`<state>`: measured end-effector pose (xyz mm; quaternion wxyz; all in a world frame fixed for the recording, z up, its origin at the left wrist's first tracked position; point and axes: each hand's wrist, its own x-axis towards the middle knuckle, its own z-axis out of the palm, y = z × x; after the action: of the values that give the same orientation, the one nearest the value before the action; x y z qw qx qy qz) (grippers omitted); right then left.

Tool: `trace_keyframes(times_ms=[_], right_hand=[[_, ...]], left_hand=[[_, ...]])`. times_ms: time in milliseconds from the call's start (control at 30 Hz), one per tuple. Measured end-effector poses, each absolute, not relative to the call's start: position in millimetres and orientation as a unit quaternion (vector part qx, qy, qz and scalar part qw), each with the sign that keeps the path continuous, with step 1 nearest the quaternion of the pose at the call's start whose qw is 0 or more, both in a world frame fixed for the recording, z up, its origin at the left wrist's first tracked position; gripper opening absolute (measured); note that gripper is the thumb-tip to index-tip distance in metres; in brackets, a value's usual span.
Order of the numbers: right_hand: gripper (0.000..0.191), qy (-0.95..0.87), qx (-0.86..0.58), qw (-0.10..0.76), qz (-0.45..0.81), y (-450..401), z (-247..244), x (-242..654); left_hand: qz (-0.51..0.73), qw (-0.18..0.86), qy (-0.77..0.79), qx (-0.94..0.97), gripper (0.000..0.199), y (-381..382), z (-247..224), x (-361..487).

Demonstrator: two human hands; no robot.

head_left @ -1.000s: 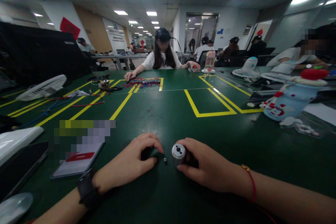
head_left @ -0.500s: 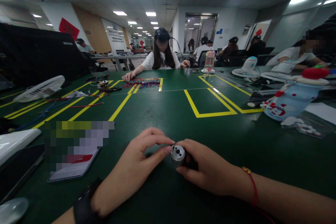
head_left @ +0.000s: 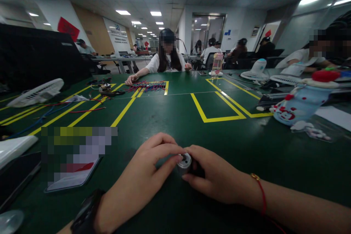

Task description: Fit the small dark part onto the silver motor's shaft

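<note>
Near the front middle of the table, my right hand (head_left: 214,173) wraps round a small silver cylinder that looks like a motor (head_left: 184,166). It stands with its round end face up, and small dark holes show in that face. My left hand (head_left: 155,161) reaches in from the left, thumb and index fingertip pinched together right over the face. Whatever lies between those fingertips is too small and covered to make out. The fingertips hide part of the motor's face.
On the green table (head_left: 153,115) lie a plastic-sleeved sheet (head_left: 71,179), a bundle of coloured wires (head_left: 149,86), a white fan (head_left: 37,93) and a blue cup (head_left: 298,104). A person (head_left: 168,56) sits opposite, one hand near the wires. Yellow tape (head_left: 225,120) marks the tabletop.
My left fingertips have moved from the motor's near-left rim onto its end face, covering more of it. My right hand keeps its hold. The whole view has shifted slightly.
</note>
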<state>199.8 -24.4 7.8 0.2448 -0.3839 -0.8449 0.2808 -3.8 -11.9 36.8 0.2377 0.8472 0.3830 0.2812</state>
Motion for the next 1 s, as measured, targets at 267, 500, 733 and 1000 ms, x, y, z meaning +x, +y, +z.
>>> trace_keyframes(times_ms=[267,500,733,1000], right_hand=[[0.028,-0.846,-0.381,0.245,0.281,-23,7,201],[0.03,-0.847,-0.39,0.235,0.277,-24,7,201],[0.031,-0.843,-0.395,0.231,0.283,-24,8,201],[0.031,-0.836,-0.403,0.231,0.293,-26,10,201]], left_hand=[[0.292,0.319,0.372,0.821,0.031,-10,33,-11],[0.294,0.366,0.37,0.802,0.034,-7,29,-18],[0.34,0.478,0.488,0.646,0.02,8,10,-30],[0.449,0.583,0.463,0.495,0.015,18,1,-33]])
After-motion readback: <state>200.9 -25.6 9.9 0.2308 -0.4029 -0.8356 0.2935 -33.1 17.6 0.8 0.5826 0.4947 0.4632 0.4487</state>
